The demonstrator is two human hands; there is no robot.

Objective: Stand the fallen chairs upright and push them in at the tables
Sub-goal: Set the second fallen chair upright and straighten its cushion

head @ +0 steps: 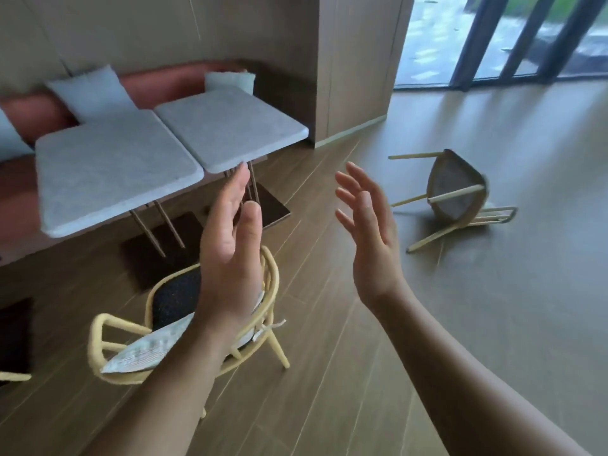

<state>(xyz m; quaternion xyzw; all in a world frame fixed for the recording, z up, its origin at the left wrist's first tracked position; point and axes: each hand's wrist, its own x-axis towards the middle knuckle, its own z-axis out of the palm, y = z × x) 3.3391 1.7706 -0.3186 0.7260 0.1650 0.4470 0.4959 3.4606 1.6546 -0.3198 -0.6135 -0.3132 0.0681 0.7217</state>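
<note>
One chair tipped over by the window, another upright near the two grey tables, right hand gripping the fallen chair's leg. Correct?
Not quite. In the head view the right hand is open in mid-air, holding nothing and well apart from the fallen chair. The left hand is open too. The rest stands: that chair lies tipped near the window, and the upright chair stands near the two grey tables.

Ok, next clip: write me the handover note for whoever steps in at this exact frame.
Left hand: open, empty, raised in front of the near chair.
Right hand: open, empty, fingers spread, raised in mid-air.
Near chair: upright on the wood floor with its cushion on the seat, standing clear of the two grey tables, not pushed in.
Far chair: tipped over on the floor to the right, legs in the air, well away from the tables.
Done: near chair stands.
Left: push it in; right the far chair, bring it over, push it in.
</note>
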